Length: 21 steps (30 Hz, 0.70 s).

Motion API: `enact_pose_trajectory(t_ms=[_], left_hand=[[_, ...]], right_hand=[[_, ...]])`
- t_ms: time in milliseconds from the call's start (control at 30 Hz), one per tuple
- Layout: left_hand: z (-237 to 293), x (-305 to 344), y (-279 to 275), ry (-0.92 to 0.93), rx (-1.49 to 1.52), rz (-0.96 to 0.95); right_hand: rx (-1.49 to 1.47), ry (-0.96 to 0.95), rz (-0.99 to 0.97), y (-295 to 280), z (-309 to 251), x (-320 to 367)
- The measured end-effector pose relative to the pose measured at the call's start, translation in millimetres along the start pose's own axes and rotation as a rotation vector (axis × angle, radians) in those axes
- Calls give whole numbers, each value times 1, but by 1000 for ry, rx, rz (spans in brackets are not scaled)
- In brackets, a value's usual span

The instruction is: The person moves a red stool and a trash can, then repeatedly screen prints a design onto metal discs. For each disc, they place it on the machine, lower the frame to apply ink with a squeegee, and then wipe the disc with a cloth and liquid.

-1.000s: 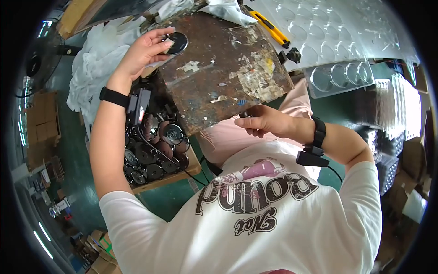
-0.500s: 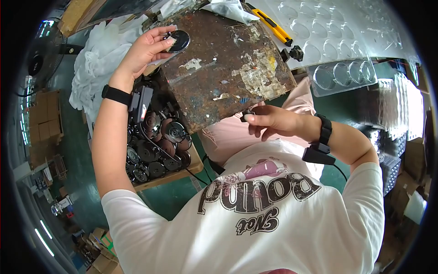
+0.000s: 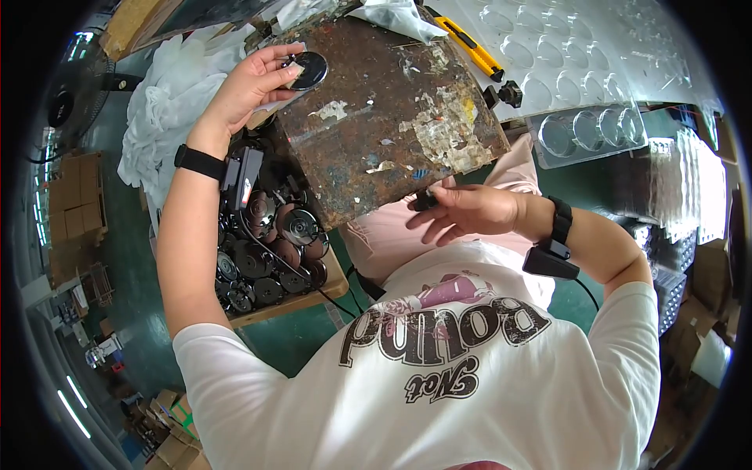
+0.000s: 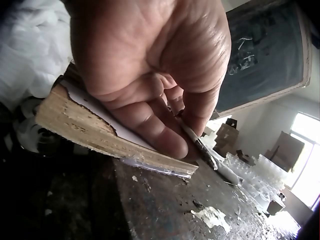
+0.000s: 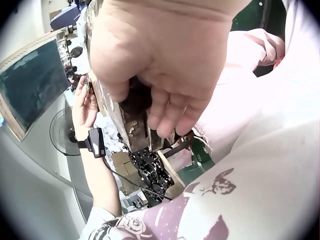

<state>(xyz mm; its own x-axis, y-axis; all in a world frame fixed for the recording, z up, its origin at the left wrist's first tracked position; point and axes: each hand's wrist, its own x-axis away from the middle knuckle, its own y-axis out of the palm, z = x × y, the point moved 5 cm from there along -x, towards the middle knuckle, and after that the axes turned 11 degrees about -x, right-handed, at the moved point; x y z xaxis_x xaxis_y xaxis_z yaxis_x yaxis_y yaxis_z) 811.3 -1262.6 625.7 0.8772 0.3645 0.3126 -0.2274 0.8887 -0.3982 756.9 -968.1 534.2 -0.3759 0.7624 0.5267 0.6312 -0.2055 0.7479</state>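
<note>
In the head view my left hand (image 3: pixel 257 84) pinches a glossy black disc (image 3: pixel 312 72) by its near side, over the far left part of a worn, paint-stained board (image 3: pixel 345 149). Seen edge-on in the left wrist view, the thin disc (image 4: pixel 202 150) stands between thumb and fingers, beside a block of layered wood (image 4: pixel 95 130). My right hand (image 3: pixel 479 211) is at the board's near edge, fingers spread and fairly straight. Its thumb lies close by a small dark knob-like piece (image 3: pixel 425 201). From the right wrist, that dark piece (image 5: pixel 136 97) shows between thumb and fingers, partly hidden.
A crate of glossy dark discs (image 3: pixel 270 251) stands below the board's left side. White cloths (image 3: pixel 176 110) are heaped behind it. A yellow cutter knife (image 3: pixel 474 51) lies at the far right, near a black knob (image 3: pixel 509 92) and clear plastic trays (image 3: pixel 583 133).
My right hand's fingers have gone from curled at the dark piece to spread and straighter. The left hand with the disc hardly differs.
</note>
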Motion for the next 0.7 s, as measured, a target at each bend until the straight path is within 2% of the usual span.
enact_pose_trajectory(t_ms=[67, 100, 200, 367, 467, 500, 600, 700], left_hand=[[-1, -1, -2, 1, -9, -1], [-2, -1, -2, 2, -10, 2], [0, 0, 0, 19, 2, 10], [2, 0, -3, -24, 6, -2], [3, 2, -1, -50, 28, -4], [3, 3, -1, -49, 29, -6], [3, 1, -2, -77, 13, -19], [2, 0, -2, -57, 23, -24]], right_hand=[[-201, -94, -63, 7, -5, -2], [-198, -94, -66, 5, -3, -4], [403, -57, 70, -13, -2, -13], [413, -32, 147, 5, -8, -1], [-243, -72, 5, 17, -8, 3], [-244, -73, 7, 14, -7, 2], [243, -88, 83, 3, -8, -7], [395, -42, 166, -5, -8, -10]])
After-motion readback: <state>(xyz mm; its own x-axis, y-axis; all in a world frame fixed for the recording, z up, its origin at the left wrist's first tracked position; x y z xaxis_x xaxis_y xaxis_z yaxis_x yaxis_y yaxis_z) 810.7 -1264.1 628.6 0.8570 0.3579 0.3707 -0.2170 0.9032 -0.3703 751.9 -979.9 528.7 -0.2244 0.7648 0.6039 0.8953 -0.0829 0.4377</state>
